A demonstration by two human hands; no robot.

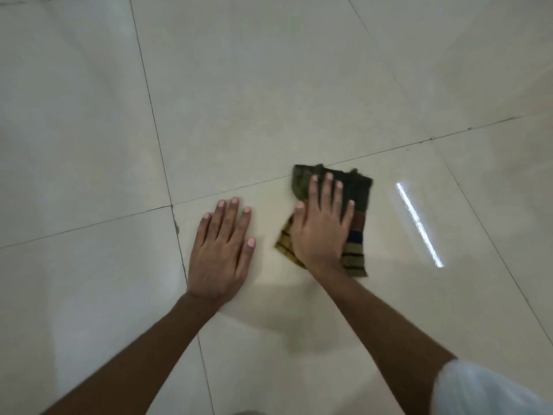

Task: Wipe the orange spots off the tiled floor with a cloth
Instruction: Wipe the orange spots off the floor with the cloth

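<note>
A folded cloth point(359, 202), dark green with yellow, brown and blue stripes, lies on the pale glossy tiled floor point(269, 100). My right hand point(321, 223) lies flat on top of it, fingers spread, pressing it to the tile. My left hand point(223, 250) rests palm down on the bare tile to the left of the cloth, fingers apart, holding nothing. No orange spots show on the tiles around the cloth; whatever is under the cloth is hidden. A small brownish mark point(176, 227) sits on the grout line left of my left hand.
Dark grout lines point(155, 124) cross the floor. A bright streak of reflected light point(419, 224) lies right of the cloth. A white piece of my clothing point(484, 390) shows at the bottom right corner.
</note>
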